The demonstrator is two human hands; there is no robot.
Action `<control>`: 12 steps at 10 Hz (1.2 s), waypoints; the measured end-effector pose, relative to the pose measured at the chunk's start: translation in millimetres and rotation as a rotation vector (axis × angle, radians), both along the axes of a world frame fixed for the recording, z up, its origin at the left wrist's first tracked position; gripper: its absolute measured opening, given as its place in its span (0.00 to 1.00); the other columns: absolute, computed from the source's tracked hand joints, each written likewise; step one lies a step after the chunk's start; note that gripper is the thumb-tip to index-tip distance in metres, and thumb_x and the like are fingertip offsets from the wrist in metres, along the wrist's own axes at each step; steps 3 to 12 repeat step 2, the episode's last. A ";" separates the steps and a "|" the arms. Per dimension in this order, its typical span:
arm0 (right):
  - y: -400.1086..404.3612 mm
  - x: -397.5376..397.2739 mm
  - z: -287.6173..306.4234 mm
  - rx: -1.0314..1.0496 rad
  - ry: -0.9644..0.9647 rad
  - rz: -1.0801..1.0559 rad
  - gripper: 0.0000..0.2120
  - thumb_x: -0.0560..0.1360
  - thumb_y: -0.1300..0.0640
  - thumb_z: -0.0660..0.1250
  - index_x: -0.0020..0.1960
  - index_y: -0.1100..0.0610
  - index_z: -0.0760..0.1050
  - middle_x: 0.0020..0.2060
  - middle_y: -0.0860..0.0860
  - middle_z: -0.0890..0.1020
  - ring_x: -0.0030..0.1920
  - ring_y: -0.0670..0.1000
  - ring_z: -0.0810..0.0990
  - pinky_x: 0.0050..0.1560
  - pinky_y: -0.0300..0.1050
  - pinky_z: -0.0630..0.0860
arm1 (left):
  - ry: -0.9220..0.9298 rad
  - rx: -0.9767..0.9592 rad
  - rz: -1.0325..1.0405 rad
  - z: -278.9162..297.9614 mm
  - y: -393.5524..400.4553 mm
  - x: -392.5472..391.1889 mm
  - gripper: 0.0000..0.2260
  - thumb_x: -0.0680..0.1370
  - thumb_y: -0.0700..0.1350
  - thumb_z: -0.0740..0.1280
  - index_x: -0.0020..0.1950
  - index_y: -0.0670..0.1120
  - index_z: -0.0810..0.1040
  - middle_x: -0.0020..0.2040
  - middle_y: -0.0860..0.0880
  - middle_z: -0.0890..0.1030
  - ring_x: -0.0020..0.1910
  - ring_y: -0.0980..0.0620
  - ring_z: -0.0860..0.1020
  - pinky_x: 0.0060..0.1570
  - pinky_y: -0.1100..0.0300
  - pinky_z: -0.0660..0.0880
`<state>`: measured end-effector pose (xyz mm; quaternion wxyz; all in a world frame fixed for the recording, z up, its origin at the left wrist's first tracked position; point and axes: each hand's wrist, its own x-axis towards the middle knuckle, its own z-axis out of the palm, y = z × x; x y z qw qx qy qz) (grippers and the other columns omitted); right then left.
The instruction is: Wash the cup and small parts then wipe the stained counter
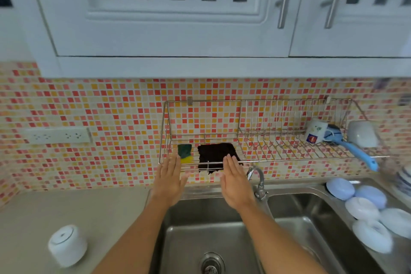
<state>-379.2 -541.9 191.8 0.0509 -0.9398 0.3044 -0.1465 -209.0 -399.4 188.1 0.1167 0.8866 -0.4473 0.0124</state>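
Cup (66, 245) upside down on desk (29, 216), far left, well apart from hands. Likely ceramic: rigid, fragile, slick wet; grip round sidewall. Left hand (170, 181) & right hand (235, 184) flat, spread, empty over sink (289, 207).

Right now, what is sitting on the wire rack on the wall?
On the wire rack: a green-and-yellow sponge and a dark cloth at its left end, and a mug lying by a blue-handled brush at its right. The hands hide part of the sponge and cloth.
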 end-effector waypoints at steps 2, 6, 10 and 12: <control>57.4 -52.5 0.5 0.047 0.138 0.091 0.25 0.83 0.51 0.47 0.77 0.60 0.54 0.76 0.56 0.58 0.76 0.54 0.54 0.77 0.52 0.48 | 0.106 0.043 -0.032 1.6 74.7 -45.5 0.30 0.82 0.60 0.44 0.77 0.46 0.37 0.78 0.47 0.38 0.77 0.46 0.39 0.76 0.46 0.51; 57.4 -52.5 0.5 0.047 0.138 0.091 0.25 0.83 0.51 0.47 0.77 0.60 0.54 0.76 0.56 0.58 0.76 0.54 0.54 0.77 0.52 0.48 | 0.106 0.043 -0.032 1.6 74.7 -45.5 0.30 0.82 0.60 0.44 0.77 0.46 0.37 0.78 0.47 0.38 0.77 0.46 0.39 0.76 0.46 0.51; 57.4 -52.5 0.5 0.047 0.138 0.091 0.25 0.83 0.51 0.47 0.77 0.60 0.54 0.76 0.56 0.58 0.76 0.54 0.54 0.77 0.52 0.48 | 0.106 0.043 -0.032 1.6 74.7 -45.5 0.30 0.82 0.60 0.44 0.77 0.46 0.37 0.78 0.47 0.38 0.77 0.46 0.39 0.76 0.46 0.51; 57.4 -52.5 0.5 0.047 0.138 0.091 0.25 0.83 0.51 0.47 0.77 0.60 0.54 0.76 0.56 0.58 0.76 0.54 0.54 0.77 0.52 0.48 | 0.106 0.043 -0.032 1.6 74.7 -45.5 0.30 0.82 0.60 0.44 0.77 0.46 0.37 0.78 0.47 0.38 0.77 0.46 0.39 0.76 0.46 0.51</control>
